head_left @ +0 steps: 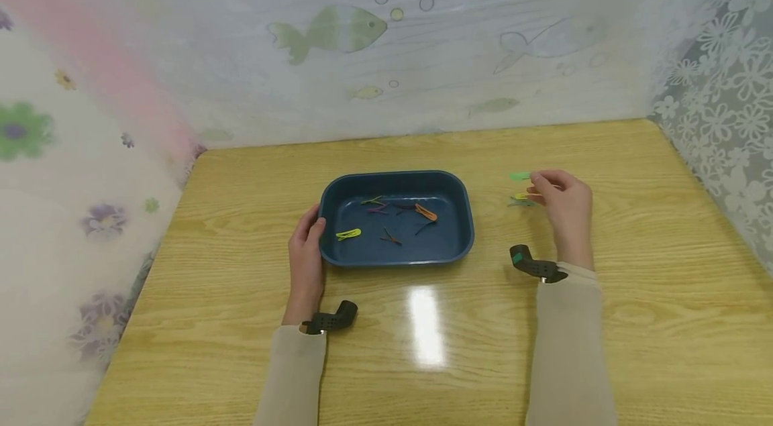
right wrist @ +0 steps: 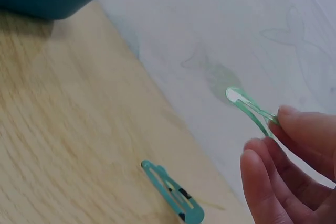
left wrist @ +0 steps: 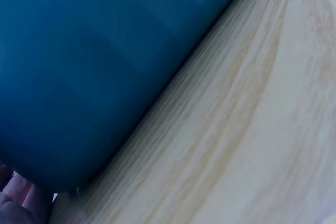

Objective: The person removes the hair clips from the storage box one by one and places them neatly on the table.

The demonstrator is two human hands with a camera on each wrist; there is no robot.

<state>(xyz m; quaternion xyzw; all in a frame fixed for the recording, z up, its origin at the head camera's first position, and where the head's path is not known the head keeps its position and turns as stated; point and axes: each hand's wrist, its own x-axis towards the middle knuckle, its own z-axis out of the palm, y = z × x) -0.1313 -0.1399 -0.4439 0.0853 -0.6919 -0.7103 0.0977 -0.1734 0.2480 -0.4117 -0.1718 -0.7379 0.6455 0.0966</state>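
A dark blue rectangular tray [head_left: 395, 259] stands on the table, several hair clips lying in it. My left hand [head_left: 305, 261] grips its left side, thumb over the rim; in the left wrist view the tray's outer wall [left wrist: 100, 72] fills much of the picture. To the right of the tray, my right hand [head_left: 565, 206] pinches a green snap hair clip [right wrist: 245, 102] by one end, raised off the tabletop. Beneath that hand lie a teal clip [right wrist: 173, 195] and a yellow clip [head_left: 521, 196], partly covered by the fingers in the head view.
Inside the tray, a yellow clip [head_left: 348, 234] is at the left and an orange clip [head_left: 425, 213] at the right. The wood-grain table [head_left: 471, 345] ends at the back against a fish-patterned curtain [head_left: 435, 77]. A camera mount [head_left: 531, 265] is strapped to each wrist.
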